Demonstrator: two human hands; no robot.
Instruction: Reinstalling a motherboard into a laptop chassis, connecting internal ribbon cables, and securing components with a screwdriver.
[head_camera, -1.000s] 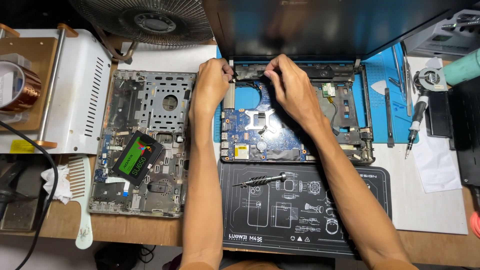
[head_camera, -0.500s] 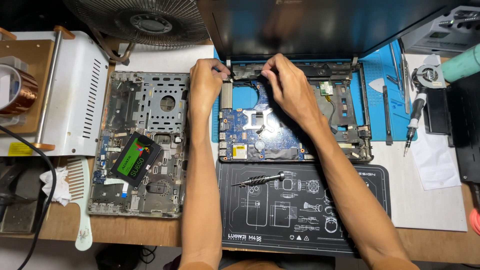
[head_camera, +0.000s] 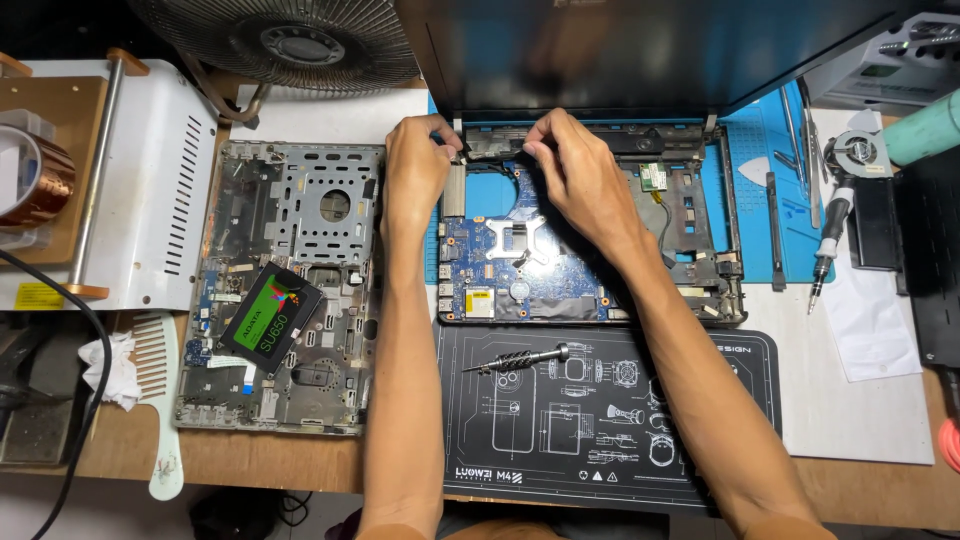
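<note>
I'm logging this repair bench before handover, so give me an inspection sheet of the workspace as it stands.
Surface: wooden bench with a dark work mat and a blue mat.
Job's things: opened laptop base, blue mainboard exposed.
Clutter: removed cover panel, drive on it, screwdriver, comb, tape roll.
Grippers: left hand and right hand pinch parts at the rear hinge edge.
Cables: black cord, far left.
Surroundings: fan, white unit.

Laptop base (head_camera: 590, 250) sits mid-bench. Left of it the bottom cover (head_camera: 285, 290) with an SSD (head_camera: 270, 318) on top. In front, a mat (head_camera: 600, 420) holding a screwdriver (head_camera: 515, 358).
</note>
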